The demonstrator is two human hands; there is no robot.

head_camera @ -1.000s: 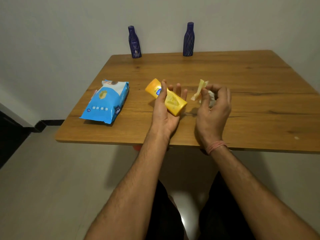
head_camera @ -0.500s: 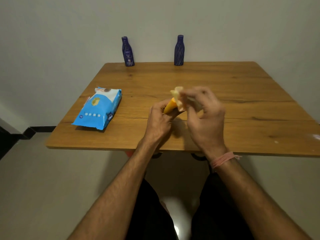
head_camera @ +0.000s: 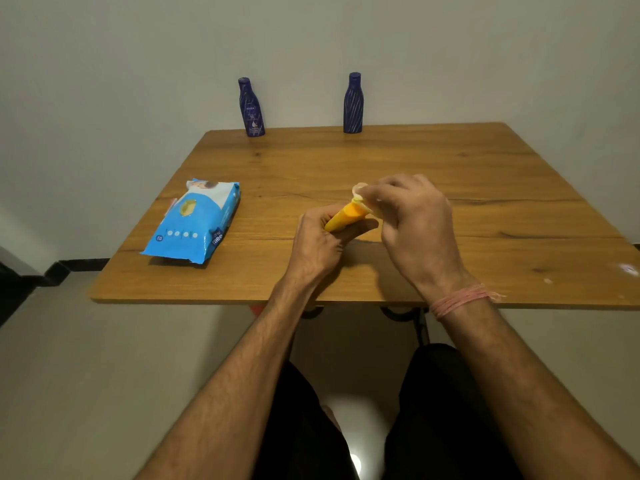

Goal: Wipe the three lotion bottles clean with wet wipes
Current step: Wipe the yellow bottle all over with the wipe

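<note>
Left of centre, a blue wipes pack (head_camera: 192,221) lies on the table (head_camera: 485,188). At centre, the left hand (head_camera: 320,242) curls its grip round the yellow lotion bottle (head_camera: 346,216); the right hand (head_camera: 415,223) pinches a wet wipe (head_camera: 360,194) over the bottle's upper end. Two blue lotion bottles (head_camera: 251,107) (head_camera: 353,102) stand at the table's far edge, top centre

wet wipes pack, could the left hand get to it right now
Probably not right away: the left hand is gripping the yellow lotion bottle while the right hand wipes it. The path to the wet wipes pack on the bare table looks free otherwise.
</note>
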